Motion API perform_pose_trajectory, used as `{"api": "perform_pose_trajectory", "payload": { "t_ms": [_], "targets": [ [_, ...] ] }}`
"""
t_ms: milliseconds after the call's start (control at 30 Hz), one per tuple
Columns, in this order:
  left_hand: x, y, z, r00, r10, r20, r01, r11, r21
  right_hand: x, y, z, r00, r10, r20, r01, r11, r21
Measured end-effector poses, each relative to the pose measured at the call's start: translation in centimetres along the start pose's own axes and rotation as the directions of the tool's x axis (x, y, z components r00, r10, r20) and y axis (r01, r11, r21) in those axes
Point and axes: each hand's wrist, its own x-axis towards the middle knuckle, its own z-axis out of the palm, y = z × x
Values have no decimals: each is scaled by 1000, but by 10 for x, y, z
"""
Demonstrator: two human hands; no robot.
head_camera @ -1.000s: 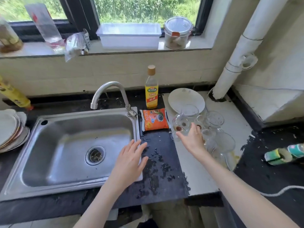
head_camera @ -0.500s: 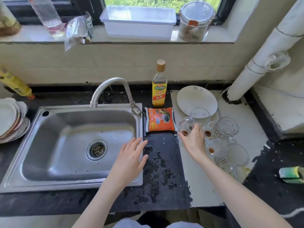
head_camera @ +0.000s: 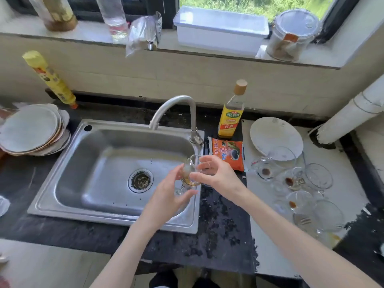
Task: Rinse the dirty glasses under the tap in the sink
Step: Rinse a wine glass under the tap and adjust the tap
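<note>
A clear glass cup (head_camera: 190, 172) with brownish liquid at its bottom is held over the right edge of the steel sink (head_camera: 87, 163). My right hand (head_camera: 216, 175) grips it from the right, fingers curled round its side. My left hand (head_camera: 168, 194) cups it from the left, thumb and fingers around its lower part. The curved tap (head_camera: 176, 109) stands at the sink's back right; no water is visible from its spout. Several more dirty glasses (head_camera: 291, 179), some with brown dregs, crowd the white counter to the right.
A white plate (head_camera: 276, 136) lies behind the glasses. A yellow-labelled bottle (head_camera: 231, 113) and an orange sachet (head_camera: 228, 152) sit beside the tap. Stacked plates (head_camera: 31, 129) stand left of the sink, near a yellow bottle (head_camera: 49, 80). A white pipe (head_camera: 353, 113) rises at right.
My right hand lifted one glass from the cluster and carried it left over the sink's edge. My left hand left the sink rim and closed around that glass.
</note>
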Motion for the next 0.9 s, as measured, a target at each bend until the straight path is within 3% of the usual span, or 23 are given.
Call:
{"api": "perform_pose_trajectory", "payload": {
  "t_ms": [133,367,400,467,567,633,700,767,900],
  "targets": [
    [4,-30,-30,996,-74,-41,65,982,-176,21,-17,39,998,36,58,-37,999,12],
    [36,-106,-72,981,-170,92,191,915,-356,73,-16,90,980,124,155,-128,992,16],
    [42,-115,-73,978,-183,96,205,912,-355,82,-10,91,986,136,93,-138,990,20],
    [52,-132,-74,973,-208,98,229,912,-340,102,7,88,974,151,-166,-156,987,-22],
    [66,-150,-68,970,-214,119,242,913,-327,131,33,70,828,52,-559,-210,952,-222],
    [73,-158,-63,970,-217,110,241,912,-333,147,46,58,799,-18,-600,-256,894,-367],
    [77,-163,-57,970,-227,93,245,902,-354,160,56,51,840,-35,-542,-267,843,-468],
    [78,-168,-52,968,-232,92,250,892,-377,166,63,53,855,-66,-514,-224,848,-481],
    [77,-174,-44,961,-257,106,278,877,-392,167,66,58,815,-147,-561,-167,867,-469]
  ]
}}
